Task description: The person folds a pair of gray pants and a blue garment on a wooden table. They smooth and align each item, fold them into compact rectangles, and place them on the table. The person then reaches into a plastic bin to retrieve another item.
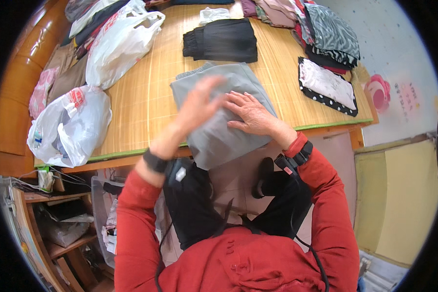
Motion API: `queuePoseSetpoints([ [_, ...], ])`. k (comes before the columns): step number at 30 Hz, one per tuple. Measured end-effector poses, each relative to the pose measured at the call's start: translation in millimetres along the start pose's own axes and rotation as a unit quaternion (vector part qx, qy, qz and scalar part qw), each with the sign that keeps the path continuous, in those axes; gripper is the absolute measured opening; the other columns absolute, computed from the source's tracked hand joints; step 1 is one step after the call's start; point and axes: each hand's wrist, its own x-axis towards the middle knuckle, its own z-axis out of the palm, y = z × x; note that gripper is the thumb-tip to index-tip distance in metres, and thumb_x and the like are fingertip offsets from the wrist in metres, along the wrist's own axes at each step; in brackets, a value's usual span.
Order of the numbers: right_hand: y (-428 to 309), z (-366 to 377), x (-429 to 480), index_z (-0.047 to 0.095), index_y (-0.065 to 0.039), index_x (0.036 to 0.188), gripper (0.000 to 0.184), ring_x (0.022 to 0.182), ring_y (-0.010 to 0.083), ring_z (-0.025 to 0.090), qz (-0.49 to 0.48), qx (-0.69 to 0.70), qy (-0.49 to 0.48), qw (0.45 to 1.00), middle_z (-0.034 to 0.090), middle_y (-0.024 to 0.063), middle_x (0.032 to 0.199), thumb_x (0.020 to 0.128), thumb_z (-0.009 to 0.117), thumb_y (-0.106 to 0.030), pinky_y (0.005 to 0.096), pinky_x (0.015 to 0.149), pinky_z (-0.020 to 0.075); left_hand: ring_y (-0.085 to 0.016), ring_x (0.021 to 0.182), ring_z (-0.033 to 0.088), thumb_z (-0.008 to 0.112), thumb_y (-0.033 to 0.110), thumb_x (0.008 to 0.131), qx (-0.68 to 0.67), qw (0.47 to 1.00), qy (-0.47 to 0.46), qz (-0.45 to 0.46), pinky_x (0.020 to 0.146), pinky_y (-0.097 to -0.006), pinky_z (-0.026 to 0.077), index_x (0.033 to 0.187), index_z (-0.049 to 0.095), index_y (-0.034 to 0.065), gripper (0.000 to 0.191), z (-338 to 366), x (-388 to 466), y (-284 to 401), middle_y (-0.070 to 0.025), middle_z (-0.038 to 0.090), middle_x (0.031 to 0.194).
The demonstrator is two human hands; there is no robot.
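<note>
Grey trousers (219, 142), folded lengthwise with a gathered waistband at the far left, lie before me and hang over the near edge of the bed mat. Flat on the cloth rests my right hand (246, 111), fingers spread and pointing up-left. My left hand (204, 98) is blurred by motion over the grey fabric's left part, fingers apart; whether it touches the cloth I cannot tell. Just beyond lies a folded pair of black trousers (226, 40) with an elastic waist.
White plastic bags (120, 47) stand on the left, with clothes behind. Folded clothes are stacked at the far right (328, 33); a white garment on polka-dot cloth (326, 84) lies nearer. The mat's green edge (332, 125) runs along the front. Wooden shelves (58, 197) stand below left.
</note>
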Motion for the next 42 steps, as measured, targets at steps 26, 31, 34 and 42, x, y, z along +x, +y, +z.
queuePoseSetpoints([
  [26,-30,4,-73,0.055,0.006,0.125,0.043,0.098,0.0156,0.064,0.237,0.444,0.352,0.789,0.069,0.0095,0.107,0.086,0.067,-0.010,0.0286,0.083,0.0511,-0.029,0.084,0.068,0.080,0.039,0.072,0.088,0.942,-0.017,-0.322,0.076,-0.0389,0.053,0.092,0.062,-0.0041,0.051,-46,-13,-81,-0.0213,0.068,0.088],
  [31,18,-11,-76,0.055,0.001,0.126,0.043,0.067,0.0067,0.056,0.339,0.355,0.250,0.835,0.064,-0.0003,0.082,0.091,0.069,-0.021,0.0230,0.059,0.0448,-0.026,0.080,0.066,0.077,0.040,0.075,0.114,0.953,0.041,-0.277,0.071,-0.0366,0.051,0.092,0.063,-0.0052,0.051,-35,-39,-77,-0.0182,0.067,0.084],
  [34,33,-1,-79,0.054,0.002,0.129,0.050,0.064,0.0046,0.052,0.427,0.364,0.232,0.795,0.061,-0.0022,0.077,0.092,0.070,-0.027,0.0208,0.055,0.0404,-0.031,0.083,0.068,0.075,0.041,0.076,0.127,0.949,0.045,-0.286,0.074,-0.0394,0.052,0.092,0.065,-0.0071,0.052,-35,-36,-71,-0.0229,0.069,0.088],
  [42,32,2,-61,0.058,0.003,0.119,0.041,0.086,0.0136,0.064,0.431,0.538,0.255,0.678,0.068,0.0089,0.102,0.089,0.072,-0.021,0.0284,0.075,0.0527,-0.025,0.081,0.069,0.076,0.043,0.078,-0.070,0.898,-0.005,-0.434,0.068,-0.0367,0.053,0.105,0.067,-0.0063,0.058,-53,-19,-32,-0.0156,0.070,0.094],
])
